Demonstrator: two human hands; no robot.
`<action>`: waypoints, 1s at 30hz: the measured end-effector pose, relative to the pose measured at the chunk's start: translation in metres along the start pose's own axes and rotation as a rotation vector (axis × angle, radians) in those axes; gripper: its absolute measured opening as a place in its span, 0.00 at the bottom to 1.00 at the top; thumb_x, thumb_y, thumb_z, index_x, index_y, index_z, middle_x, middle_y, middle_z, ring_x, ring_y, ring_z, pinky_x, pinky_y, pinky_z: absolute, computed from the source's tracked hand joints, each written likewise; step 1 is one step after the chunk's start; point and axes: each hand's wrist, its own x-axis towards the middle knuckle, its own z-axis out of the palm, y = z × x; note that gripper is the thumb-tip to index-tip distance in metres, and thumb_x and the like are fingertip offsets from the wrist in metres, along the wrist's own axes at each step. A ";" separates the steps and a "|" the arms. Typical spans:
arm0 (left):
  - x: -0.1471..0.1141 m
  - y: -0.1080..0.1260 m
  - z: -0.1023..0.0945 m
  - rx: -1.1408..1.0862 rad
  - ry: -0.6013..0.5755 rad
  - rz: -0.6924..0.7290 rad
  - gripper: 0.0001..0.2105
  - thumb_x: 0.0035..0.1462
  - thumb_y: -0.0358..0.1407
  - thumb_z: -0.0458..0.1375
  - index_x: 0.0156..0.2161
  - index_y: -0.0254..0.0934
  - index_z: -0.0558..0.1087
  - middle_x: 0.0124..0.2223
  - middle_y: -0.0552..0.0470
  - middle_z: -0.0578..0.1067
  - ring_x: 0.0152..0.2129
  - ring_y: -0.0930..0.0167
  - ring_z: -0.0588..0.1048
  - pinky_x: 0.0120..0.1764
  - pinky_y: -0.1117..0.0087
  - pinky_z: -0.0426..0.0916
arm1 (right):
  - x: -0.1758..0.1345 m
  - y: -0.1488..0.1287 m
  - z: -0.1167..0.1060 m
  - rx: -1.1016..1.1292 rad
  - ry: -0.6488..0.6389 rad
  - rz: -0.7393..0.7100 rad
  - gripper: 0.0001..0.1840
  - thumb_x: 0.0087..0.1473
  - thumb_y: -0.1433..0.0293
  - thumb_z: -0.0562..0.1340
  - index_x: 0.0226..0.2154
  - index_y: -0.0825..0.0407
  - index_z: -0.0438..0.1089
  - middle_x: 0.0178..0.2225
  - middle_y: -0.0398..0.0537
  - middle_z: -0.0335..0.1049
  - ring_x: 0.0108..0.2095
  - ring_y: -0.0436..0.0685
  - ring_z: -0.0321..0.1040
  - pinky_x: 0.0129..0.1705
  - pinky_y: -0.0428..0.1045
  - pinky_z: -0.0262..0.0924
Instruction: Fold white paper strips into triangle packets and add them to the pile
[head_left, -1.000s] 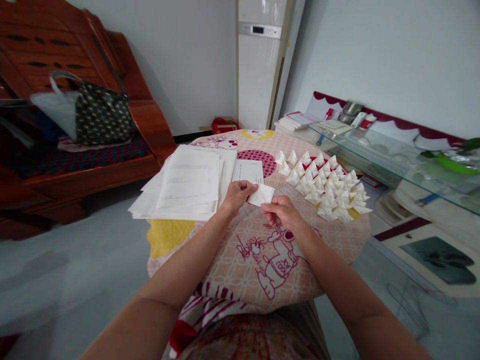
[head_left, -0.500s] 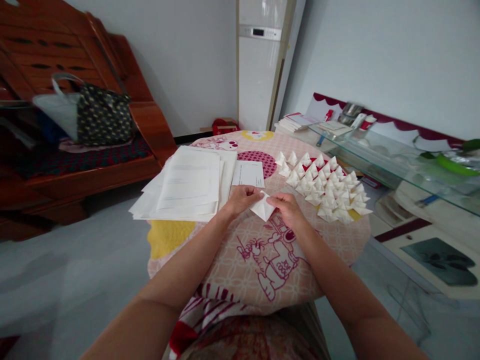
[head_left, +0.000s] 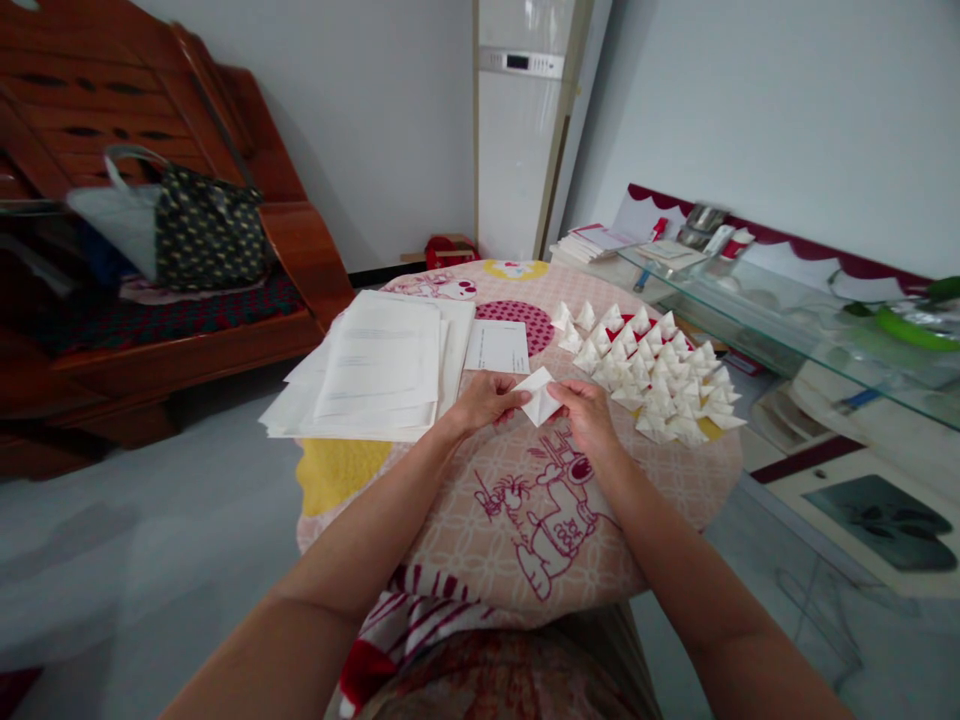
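Between my two hands is a small folded piece of white paper [head_left: 538,398], roughly diamond-shaped, held over the round table. My left hand [head_left: 486,400] pinches its left corner with thumb and fingers. On the opposite side, my right hand [head_left: 586,408] grips the right corner, its thumb on the paper. To the right of my hands stand rows of small folded paper boats [head_left: 652,370], white and pointed. Left of them lies a stack of white paper sheets [head_left: 379,365], and beside it a smaller printed sheet [head_left: 498,346].
A patterned pink cloth [head_left: 480,540] covers the table. Close on the right is a glass-topped stand [head_left: 795,330] with cups and other items. A wooden bench [head_left: 300,240] with a dotted bag [head_left: 206,230] stands left; a tall white air conditioner [head_left: 517,140] is behind.
The folded paper has risen slightly and moved a little right, and it now shows a more even diamond shape. Both hands keep their pinch on it.
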 end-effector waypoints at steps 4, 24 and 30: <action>0.000 0.000 -0.004 -0.024 -0.048 -0.024 0.19 0.52 0.49 0.69 0.25 0.35 0.72 0.19 0.56 0.70 0.14 0.78 0.65 0.18 0.77 0.59 | 0.000 0.001 -0.001 -0.031 -0.025 -0.009 0.18 0.42 0.51 0.71 0.24 0.47 0.74 0.24 0.47 0.74 0.25 0.58 0.69 0.24 0.53 0.65; 0.001 0.003 -0.005 0.049 0.196 0.172 0.13 0.48 0.29 0.65 0.41 0.35 0.72 0.26 0.58 0.74 0.20 0.76 0.72 0.26 0.75 0.66 | 0.005 0.004 -0.007 -0.043 -0.019 -0.173 0.21 0.41 0.62 0.72 0.41 0.47 0.80 0.40 0.48 0.82 0.43 0.62 0.77 0.51 0.58 0.70; -0.001 0.003 -0.004 0.160 0.203 0.200 0.11 0.48 0.29 0.65 0.38 0.36 0.72 0.27 0.57 0.74 0.22 0.76 0.71 0.28 0.74 0.64 | 0.004 0.003 -0.006 -0.088 0.010 -0.174 0.15 0.40 0.62 0.71 0.34 0.47 0.78 0.35 0.47 0.80 0.39 0.61 0.75 0.46 0.56 0.70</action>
